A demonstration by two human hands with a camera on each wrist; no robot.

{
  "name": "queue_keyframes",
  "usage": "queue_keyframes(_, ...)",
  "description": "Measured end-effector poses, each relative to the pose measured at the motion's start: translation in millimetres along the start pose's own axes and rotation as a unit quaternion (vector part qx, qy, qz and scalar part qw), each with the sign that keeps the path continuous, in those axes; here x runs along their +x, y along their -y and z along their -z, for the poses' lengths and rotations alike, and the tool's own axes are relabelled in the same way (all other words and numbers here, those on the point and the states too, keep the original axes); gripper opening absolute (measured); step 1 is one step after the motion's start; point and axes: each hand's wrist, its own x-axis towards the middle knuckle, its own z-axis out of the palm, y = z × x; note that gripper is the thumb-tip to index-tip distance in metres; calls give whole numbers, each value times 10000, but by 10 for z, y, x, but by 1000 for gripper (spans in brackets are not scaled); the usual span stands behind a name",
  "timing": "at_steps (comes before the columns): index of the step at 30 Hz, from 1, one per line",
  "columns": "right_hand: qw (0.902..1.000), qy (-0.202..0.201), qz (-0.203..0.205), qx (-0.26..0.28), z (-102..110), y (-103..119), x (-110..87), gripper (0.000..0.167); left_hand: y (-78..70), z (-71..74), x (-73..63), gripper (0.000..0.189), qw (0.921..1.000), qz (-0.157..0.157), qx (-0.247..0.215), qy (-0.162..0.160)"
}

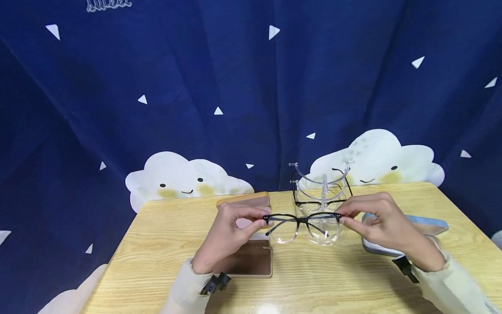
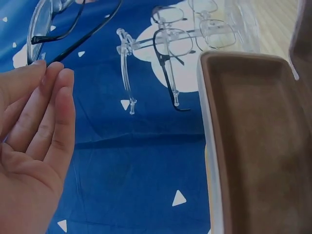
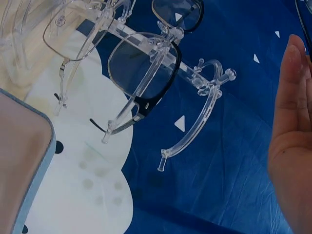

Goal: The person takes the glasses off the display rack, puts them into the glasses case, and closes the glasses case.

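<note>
Both hands hold a pair of eyeglasses with black upper rims and clear lower rims (image 1: 303,220) above the table. My left hand (image 1: 231,226) pinches the frame's left corner between thumb and fingers; my right hand (image 1: 382,220) pinches the right corner. The folded temples cross behind the lenses. Just behind stands a clear plastic glasses stand (image 1: 324,185), its top curved arm bare. A dark-browed pair of glasses (image 3: 170,63) sits on a lower arm, and a thin-rimmed pair (image 3: 73,59) below that. In the left wrist view, the held glasses (image 2: 85,40) show at the fingertips.
An open brown-lined case (image 1: 249,261) lies under my left hand, with an orange-edged case part (image 1: 243,199) behind it. An open blue glasses case (image 1: 429,224) lies by my right wrist. A dark blue curtain with clouds (image 1: 235,65) hangs behind the wooden table (image 1: 157,244).
</note>
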Motion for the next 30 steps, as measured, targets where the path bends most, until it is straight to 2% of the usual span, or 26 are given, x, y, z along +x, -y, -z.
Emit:
queue_keyframes(6, 9996, 101, -159, -188, 1, 21, -12, 44, -30, 18, 6, 16, 9999, -50, -58, 75)
queue_keyframes(13, 9995, 212, -157, -160, -40, 41, 6, 43, -51, 26, -58, 19, 9995, -93, -282, -86)
queue_keyframes(18, 9995, 312, -67, -67, -96, 49, 4, 42, -35, 31, -148, 17, 9971, 320, -686, -49)
queue_keyframes(23, 9990, 432, 82, 10, -146, 34, 4, 46, 3, 34, -214, 14, 9902, 666, -1228, -39)
queue_keyframes(30, 9983, 535, 248, 7, -279, 31, 4, 43, 86, 53, -353, 13, 9844, 871, -1526, -99)
